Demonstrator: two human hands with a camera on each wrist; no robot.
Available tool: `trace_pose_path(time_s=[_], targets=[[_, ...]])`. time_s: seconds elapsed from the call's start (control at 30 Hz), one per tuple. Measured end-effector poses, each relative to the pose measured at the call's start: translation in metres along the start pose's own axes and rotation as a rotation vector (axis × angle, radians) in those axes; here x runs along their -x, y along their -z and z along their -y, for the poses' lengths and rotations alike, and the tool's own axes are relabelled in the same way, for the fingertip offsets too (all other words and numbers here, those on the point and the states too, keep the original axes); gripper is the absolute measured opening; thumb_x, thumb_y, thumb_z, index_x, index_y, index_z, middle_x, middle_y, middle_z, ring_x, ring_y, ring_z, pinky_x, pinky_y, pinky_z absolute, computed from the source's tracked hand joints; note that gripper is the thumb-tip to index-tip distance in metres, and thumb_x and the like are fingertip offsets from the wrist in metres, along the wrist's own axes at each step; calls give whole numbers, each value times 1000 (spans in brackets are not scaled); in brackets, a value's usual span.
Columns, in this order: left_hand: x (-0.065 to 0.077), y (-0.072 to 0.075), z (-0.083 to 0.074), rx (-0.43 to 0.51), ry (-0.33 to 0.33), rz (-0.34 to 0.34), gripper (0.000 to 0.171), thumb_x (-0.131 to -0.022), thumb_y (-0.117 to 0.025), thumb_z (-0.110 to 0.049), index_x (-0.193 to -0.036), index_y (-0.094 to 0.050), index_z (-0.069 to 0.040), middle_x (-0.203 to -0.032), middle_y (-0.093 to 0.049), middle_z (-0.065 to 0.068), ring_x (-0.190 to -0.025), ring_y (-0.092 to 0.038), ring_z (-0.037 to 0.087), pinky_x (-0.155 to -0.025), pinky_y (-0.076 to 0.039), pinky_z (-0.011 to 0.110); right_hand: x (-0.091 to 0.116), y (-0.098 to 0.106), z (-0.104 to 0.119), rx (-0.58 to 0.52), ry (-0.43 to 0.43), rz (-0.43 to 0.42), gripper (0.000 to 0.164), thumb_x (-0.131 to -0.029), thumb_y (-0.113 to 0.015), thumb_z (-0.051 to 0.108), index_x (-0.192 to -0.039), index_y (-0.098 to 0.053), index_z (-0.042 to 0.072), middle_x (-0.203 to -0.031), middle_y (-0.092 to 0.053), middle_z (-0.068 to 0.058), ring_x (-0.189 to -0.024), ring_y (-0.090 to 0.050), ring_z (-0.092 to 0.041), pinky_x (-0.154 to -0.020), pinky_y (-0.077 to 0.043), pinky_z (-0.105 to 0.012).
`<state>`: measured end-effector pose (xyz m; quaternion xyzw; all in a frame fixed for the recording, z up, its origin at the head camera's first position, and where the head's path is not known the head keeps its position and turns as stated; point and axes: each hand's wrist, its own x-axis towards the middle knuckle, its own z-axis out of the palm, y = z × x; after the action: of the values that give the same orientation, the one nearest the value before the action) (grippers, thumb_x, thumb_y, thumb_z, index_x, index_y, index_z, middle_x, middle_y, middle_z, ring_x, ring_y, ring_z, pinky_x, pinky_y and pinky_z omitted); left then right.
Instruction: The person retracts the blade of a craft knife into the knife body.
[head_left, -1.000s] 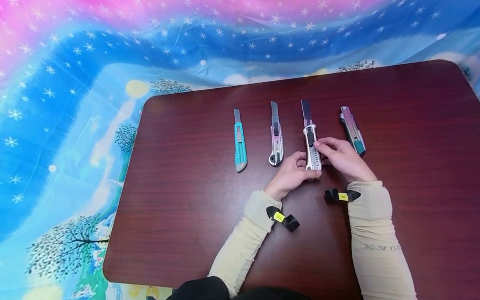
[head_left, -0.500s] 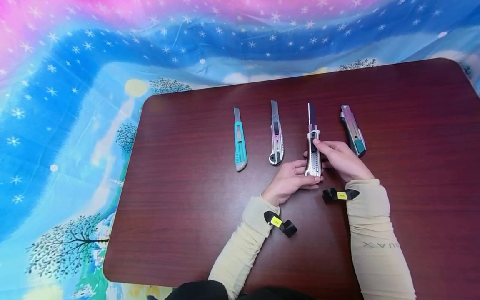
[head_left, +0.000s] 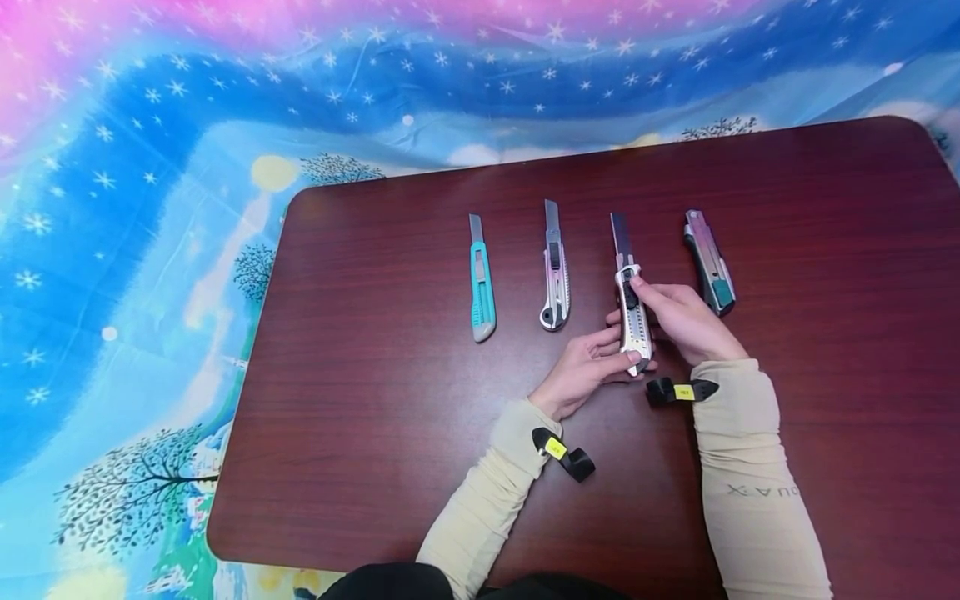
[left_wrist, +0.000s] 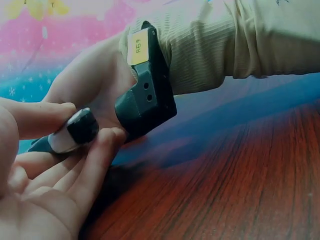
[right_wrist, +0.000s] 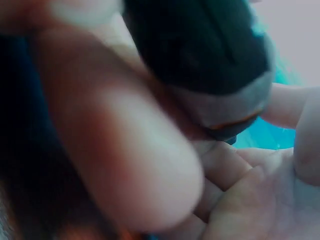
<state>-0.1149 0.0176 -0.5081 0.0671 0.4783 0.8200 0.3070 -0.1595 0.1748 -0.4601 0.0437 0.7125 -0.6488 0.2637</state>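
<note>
A silver and black utility knife [head_left: 636, 329] with its blade extended is held above the table, tip pointing away from me. My left hand [head_left: 581, 371] pinches the butt end of its handle, thumb on top and fingers underneath. On the black slider rests the thumb of my right hand [head_left: 690, 323], whose other fingers go round the side and are partly hidden. The left wrist view shows the dark end of the knife [left_wrist: 82, 127] between thumb and fingers. Close up and blurred in the right wrist view is the dark handle of the knife [right_wrist: 200, 55].
Left of the hands lie a teal utility knife [head_left: 483, 296] and a silver utility knife [head_left: 555, 287], both with blades out. A utility knife with a green end [head_left: 707, 260] lies beyond the right hand, no blade visible. All rest on the dark red-brown table [head_left: 360, 400].
Both hands have brought the held knife slightly nearer to me and turned it a little. Its blade extends about as far as before. The other knives have stayed in place.
</note>
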Motion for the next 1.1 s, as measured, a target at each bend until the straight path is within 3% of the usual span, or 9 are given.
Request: trace_pose_path(time_s=[0.6, 0.83, 1.1], targets=[[1, 1, 0, -95, -2, 20, 40, -89, -50, 1, -128, -43, 6, -114, -55, 30, -101, -59, 34, -85, -53, 33, -2, -3, -1, -44, -56, -85, 71, -86, -43, 55, -113, -47, -11, -75, -70, -3, -72, -67, -14, -65, -56, -27], [0, 1, 1, -105, 5, 1, 42, -89, -50, 1, -129, -41, 6, -117, -53, 31, -100, -61, 27, -86, -52, 32, -6, -4, -2, -44, -20, -104, 65, -87, -47, 50, -109, -52, -12, -70, -69, -2, -67, -66, -13, -62, -57, -28], [-3, 2, 4, -70, 5, 10, 39, -92, -46, -4, -130, -42, 2, -116, -54, 30, -103, -57, 36, -84, -53, 35, -7, -4, -3, -71, -1, -91, 65, -88, -47, 47, -111, -48, -14, -72, -68, 1, -68, -65, -11, -62, -56, -27]])
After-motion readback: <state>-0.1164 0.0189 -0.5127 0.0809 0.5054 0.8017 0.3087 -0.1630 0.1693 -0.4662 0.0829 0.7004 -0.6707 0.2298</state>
